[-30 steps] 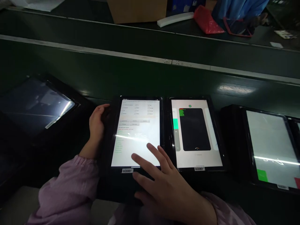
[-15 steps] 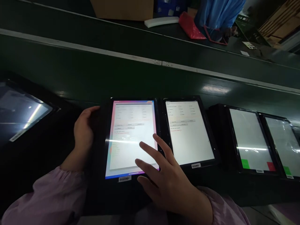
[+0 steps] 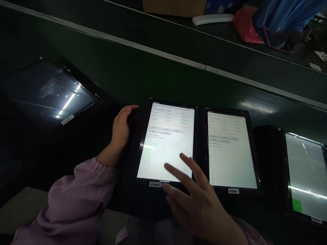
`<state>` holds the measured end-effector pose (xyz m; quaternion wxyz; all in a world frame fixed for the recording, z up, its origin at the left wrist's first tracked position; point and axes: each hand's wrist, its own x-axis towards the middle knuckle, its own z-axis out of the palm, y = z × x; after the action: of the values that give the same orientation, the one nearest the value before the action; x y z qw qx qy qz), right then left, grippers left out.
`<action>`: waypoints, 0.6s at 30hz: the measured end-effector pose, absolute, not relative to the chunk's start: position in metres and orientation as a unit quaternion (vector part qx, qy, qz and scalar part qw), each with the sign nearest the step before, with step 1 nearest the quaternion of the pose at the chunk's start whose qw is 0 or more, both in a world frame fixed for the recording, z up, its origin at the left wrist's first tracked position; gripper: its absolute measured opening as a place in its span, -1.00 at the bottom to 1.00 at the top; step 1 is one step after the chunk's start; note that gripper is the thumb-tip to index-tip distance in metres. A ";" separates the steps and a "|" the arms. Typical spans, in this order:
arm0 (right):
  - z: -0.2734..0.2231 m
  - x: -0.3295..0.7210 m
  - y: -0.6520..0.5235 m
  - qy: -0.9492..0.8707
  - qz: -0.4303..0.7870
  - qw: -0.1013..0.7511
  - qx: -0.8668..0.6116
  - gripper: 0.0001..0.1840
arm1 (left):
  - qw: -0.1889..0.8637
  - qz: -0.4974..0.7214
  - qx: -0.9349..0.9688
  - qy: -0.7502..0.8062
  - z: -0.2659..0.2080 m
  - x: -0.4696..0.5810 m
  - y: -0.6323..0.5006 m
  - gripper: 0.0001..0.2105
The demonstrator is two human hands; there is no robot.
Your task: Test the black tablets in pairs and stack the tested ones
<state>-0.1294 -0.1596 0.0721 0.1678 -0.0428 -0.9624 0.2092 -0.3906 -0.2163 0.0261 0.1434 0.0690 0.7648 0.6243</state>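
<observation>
A black-framed tablet point(image 3: 168, 153) lies in front of me, its lit white page showing check marks, grey buttons and green and red lines of text. My left hand point(image 3: 120, 127) grips its left side, fingers along the dark edge and partly hidden in shadow. Over the lower right of the screen, my right hand point(image 3: 196, 194) is open with fingers spread, holding nothing. Its fingertips are at or just above the glass; contact cannot be made out. A barcode label point(image 3: 155, 184) sits on the tablet's bottom frame. Close by on the right is a second tablet point(image 3: 232, 163) with a similar page.
Farther right lies another tablet point(image 3: 306, 170) with a green square on its screen. A dark-screened tablet point(image 3: 51, 90) sits tilted at the left. Beyond a pale rail point(image 3: 153, 51) are a cardboard box point(image 3: 176, 6), white foam strip point(image 3: 213, 19), red bag point(image 3: 246, 25) and blue plastic point(image 3: 288, 17).
The front tablet's page, earlier shrunken and faded over a colourful background, now fills the screen. My view has swung left, shifting everything rightward. The right hand stays spread over the screen.
</observation>
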 end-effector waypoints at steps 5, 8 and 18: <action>0.067 -0.134 -0.152 -0.965 0.139 0.191 -0.116 -0.69 | 0.153 0.640 0.069 0.750 0.021 -0.394 -0.219 -0.72; 0.067 -0.135 -0.150 -0.960 0.146 0.207 -0.118 -0.69 | 0.153 0.648 0.074 0.742 0.017 -0.396 -0.221 -0.73; 0.074 -0.140 -0.155 -0.962 0.182 0.191 -0.073 -0.75 | 0.158 0.673 0.073 0.719 0.010 -0.398 -0.221 -0.74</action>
<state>-0.1401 -0.1553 0.0736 0.1911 -0.0729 -0.9618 0.1818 -0.3982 -0.2209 0.0097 0.1577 0.0730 0.7187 0.6732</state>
